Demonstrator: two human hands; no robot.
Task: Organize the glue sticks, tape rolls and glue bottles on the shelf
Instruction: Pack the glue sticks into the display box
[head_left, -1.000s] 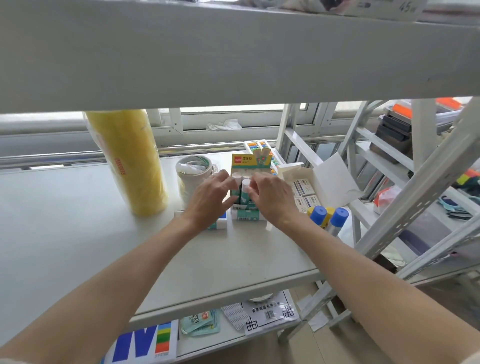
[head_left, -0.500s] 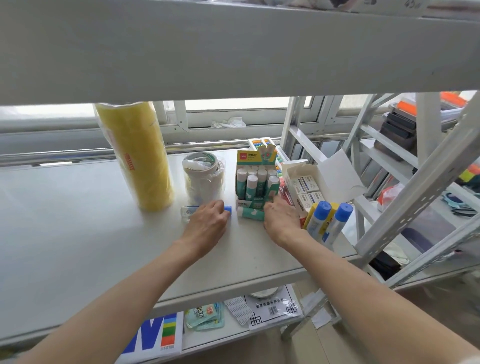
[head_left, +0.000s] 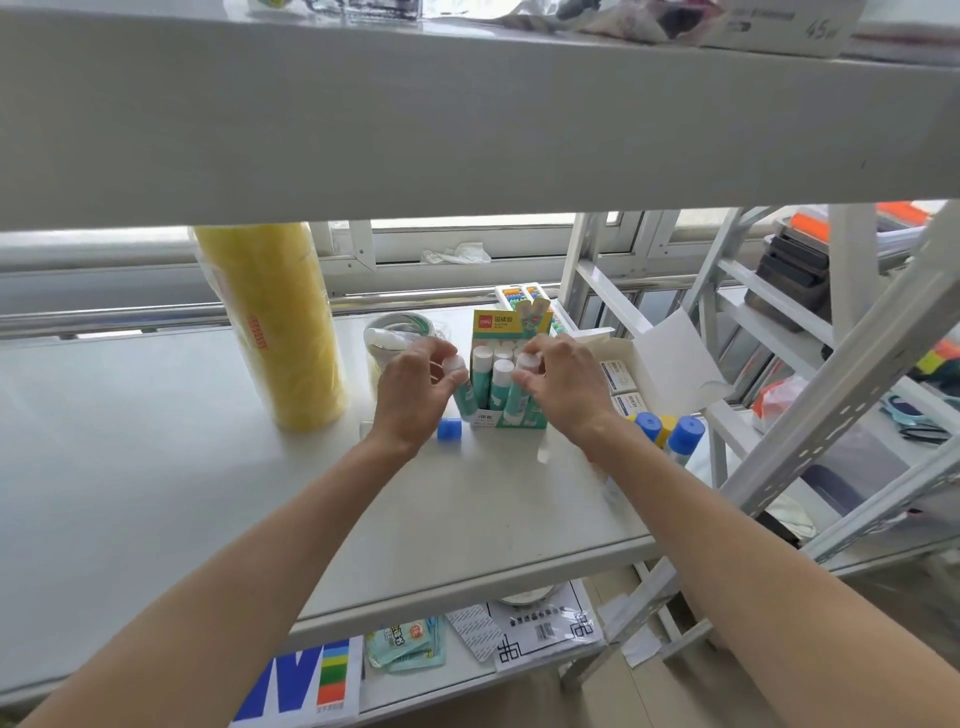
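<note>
Teal-and-white glue sticks being set into a crowded green display box on the white metal shelf.

Both sticks are held tilted: one is pinched at its white cap by the left hand at the box's left edge, one by the right hand at the front. Upright neighbours could be toppled if either is pushed in askew, and the blue-capped glue bottle lying beside the left wrist could be knocked by it. Both forearms are stretched forward, fingers curled closed around the caps.

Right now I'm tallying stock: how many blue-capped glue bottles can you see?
3. Two blue-capped glue bottles stand right of the right hand, a yellow cap between them. One lies under the left hand, cap showing. Others may be hidden.
</note>
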